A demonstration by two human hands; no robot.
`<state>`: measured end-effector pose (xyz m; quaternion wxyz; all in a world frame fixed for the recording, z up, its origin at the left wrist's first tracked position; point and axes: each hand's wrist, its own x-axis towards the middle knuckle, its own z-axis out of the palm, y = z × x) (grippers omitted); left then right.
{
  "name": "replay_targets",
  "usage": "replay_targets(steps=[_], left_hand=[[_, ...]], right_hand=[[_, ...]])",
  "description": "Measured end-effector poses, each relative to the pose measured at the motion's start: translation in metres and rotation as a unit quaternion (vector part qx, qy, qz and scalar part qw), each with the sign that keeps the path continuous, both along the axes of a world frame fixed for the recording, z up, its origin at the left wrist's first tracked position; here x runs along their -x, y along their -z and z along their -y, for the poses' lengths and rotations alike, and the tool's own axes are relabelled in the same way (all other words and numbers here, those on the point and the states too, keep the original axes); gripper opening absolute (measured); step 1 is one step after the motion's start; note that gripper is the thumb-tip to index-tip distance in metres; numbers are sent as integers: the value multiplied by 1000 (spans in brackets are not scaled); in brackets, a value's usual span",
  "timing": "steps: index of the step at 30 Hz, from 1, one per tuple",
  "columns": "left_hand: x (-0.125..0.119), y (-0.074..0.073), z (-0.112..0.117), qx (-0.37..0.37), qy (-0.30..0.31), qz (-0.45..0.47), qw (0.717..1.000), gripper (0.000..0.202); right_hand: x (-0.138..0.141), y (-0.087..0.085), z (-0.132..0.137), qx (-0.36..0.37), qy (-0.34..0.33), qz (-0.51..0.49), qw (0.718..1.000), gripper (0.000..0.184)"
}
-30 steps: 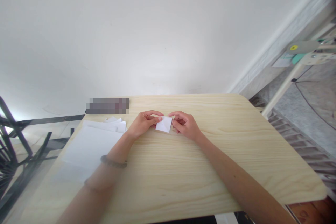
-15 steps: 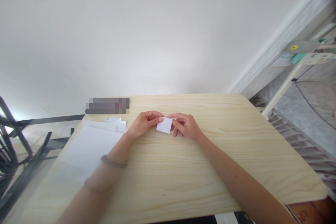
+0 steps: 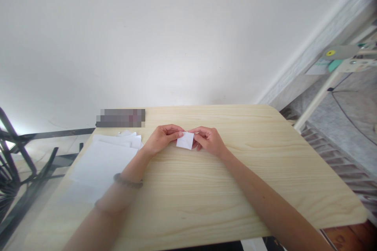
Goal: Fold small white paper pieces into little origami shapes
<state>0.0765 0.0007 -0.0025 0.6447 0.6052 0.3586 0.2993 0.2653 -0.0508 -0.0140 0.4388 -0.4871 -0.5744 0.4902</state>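
A small folded white paper [image 3: 185,141] is held just above the light wooden table [image 3: 224,188], near its far middle. My left hand [image 3: 161,139] pinches the paper's left edge with thumb and curled fingers. My right hand [image 3: 209,141] pinches the right edge, its fingers bent round the corner. Both hands meet at the paper's top. A dark bead bracelet [image 3: 127,182] sits on my left wrist.
A stack of white sheets [image 3: 101,160] lies on the table's left part, with smaller white pieces [image 3: 129,138] at its far end. A black metal frame [image 3: 17,160] stands left of the table. A white rack leg [image 3: 316,100] and grey floor lie to the right.
The paper has shrunk slightly in outline and shifted a little right. My right fingers have closed tighter round its right edge. The left hand has hardly moved.
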Motion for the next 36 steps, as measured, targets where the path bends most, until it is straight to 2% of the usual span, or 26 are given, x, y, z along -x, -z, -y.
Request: replay_targets(steps=[8,15,22,28,36], left_hand=[[0,1,-1,-3,4,-1,1000,26],[-2,1,2,-9,1,-4,1000,28],[-2,2,1,-11,-7,-5,1000,28],[-1,5,0,-14,-5,-3,1000,27],[-1,5,0,-17,-5,-5,1000,27]], right_hand=[[-2,-1,0,5,-16,-20,1000,31],[-2,2,-1,1,-2,-26,1000,32],[-1,6,-3,-31,26,-12,999,23],[0,6,-4,-29,32,1,999,21],[-2,0,-1,-2,-8,-23,1000,30]])
